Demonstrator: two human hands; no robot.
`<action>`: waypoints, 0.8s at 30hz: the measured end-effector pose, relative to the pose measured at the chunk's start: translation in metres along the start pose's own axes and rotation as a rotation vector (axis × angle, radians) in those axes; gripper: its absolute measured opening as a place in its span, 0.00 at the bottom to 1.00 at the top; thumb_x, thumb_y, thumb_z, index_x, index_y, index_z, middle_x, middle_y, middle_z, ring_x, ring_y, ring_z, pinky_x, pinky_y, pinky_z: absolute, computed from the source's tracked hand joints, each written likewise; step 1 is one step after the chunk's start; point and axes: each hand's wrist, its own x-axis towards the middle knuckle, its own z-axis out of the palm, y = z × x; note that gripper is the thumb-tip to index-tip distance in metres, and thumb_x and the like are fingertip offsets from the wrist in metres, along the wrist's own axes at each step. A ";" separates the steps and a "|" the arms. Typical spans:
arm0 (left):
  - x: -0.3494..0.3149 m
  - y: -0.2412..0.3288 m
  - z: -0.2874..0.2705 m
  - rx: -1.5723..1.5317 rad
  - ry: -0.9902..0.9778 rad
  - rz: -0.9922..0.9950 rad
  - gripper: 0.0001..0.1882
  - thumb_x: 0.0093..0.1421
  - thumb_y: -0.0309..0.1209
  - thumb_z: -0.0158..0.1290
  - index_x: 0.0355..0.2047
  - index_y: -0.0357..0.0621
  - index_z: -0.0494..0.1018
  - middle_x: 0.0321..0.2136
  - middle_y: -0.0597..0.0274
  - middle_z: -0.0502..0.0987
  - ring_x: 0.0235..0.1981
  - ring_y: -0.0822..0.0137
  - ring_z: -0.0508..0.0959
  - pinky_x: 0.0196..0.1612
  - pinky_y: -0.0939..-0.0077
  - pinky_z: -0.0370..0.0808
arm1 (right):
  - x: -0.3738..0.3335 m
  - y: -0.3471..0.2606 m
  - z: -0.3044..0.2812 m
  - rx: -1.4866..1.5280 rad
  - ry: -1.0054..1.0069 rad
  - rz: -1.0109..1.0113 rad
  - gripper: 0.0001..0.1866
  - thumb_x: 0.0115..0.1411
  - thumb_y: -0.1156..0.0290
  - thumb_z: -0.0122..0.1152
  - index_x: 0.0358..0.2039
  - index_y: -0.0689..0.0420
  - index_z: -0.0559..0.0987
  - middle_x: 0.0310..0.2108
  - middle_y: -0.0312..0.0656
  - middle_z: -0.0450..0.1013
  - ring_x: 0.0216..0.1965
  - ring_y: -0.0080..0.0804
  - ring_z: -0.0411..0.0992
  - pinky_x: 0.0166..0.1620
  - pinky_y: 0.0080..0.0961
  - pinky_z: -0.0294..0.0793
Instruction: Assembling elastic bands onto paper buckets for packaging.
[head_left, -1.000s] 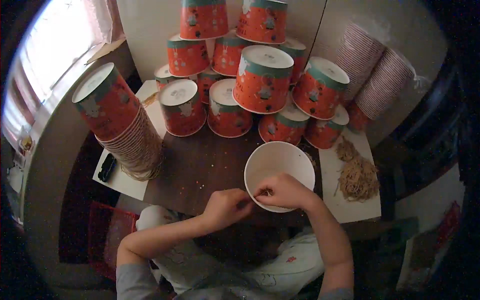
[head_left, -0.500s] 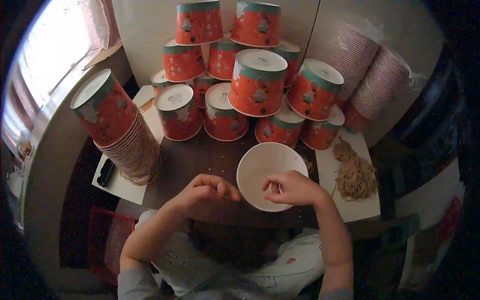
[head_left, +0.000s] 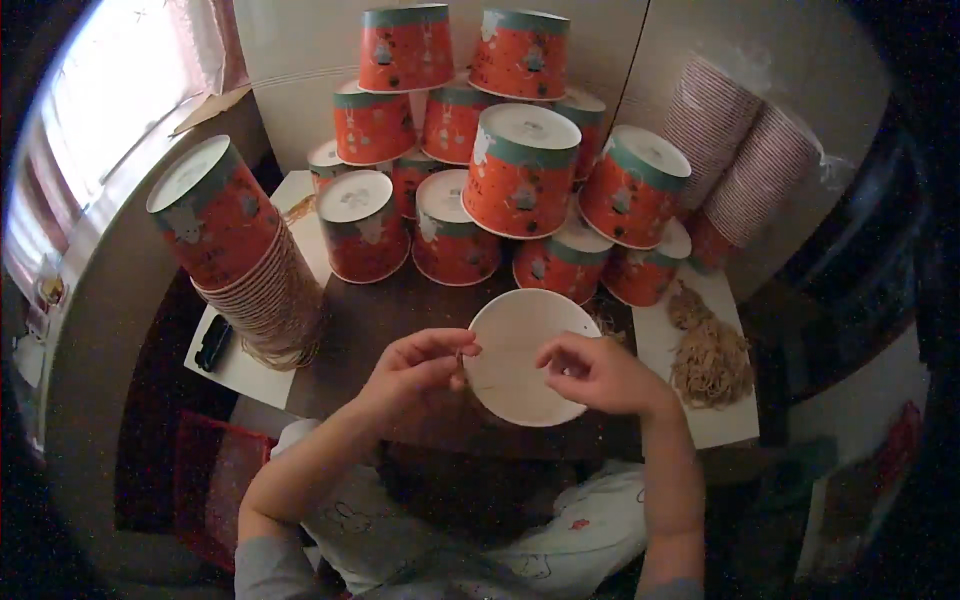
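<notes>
A white paper bucket (head_left: 515,340) stands in front of me on the dark table, its open mouth facing up. At its left rim is my left hand (head_left: 420,370), thumb and fingertips pinched together on a thin strand (head_left: 486,387) that seems to trail inside the bucket. My right hand (head_left: 610,375) hangs over the right part of the rim with its fingers curled; whatever they hold, if anything, is too small to make out. A small dark hole shows in the wall near the far right rim.
Upside-down orange paper buckets (head_left: 520,185) with green bands are piled behind. A tall nested stack (head_left: 215,225) leans at the left, beside a black object (head_left: 213,345). Bundled tan cords (head_left: 710,362) lie at the right. Wrapped stacks (head_left: 755,175) stand at the back right.
My left hand has moved slightly up and right to the bucket's rim, its fingers now pinched. My right hand has shifted a little right. The view has tilted slightly.
</notes>
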 end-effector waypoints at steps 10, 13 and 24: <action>0.007 -0.003 -0.017 0.147 0.123 0.077 0.12 0.52 0.23 0.47 0.39 0.39 0.67 0.32 0.64 0.73 0.21 0.81 0.67 0.22 0.91 0.62 | -0.031 0.012 -0.061 -0.437 0.428 0.366 0.08 0.43 0.73 0.60 0.25 0.60 0.73 0.10 0.29 0.61 0.14 0.13 0.57 0.18 0.14 0.57; 0.009 -0.002 -0.014 0.261 0.152 0.079 0.13 0.53 0.24 0.47 0.40 0.40 0.66 0.31 0.65 0.73 0.20 0.81 0.67 0.21 0.91 0.62 | -0.037 0.008 -0.067 -0.303 0.319 0.345 0.09 0.40 0.72 0.63 0.24 0.59 0.75 0.09 0.32 0.61 0.14 0.15 0.57 0.18 0.16 0.57; 0.007 0.003 -0.009 0.327 0.249 -0.035 0.10 0.54 0.27 0.47 0.36 0.39 0.64 0.27 0.63 0.73 0.24 0.77 0.72 0.24 0.90 0.65 | -0.059 0.037 -0.094 -0.490 0.616 0.589 0.10 0.40 0.72 0.60 0.27 0.59 0.76 0.21 0.40 0.68 0.26 0.32 0.68 0.31 0.23 0.66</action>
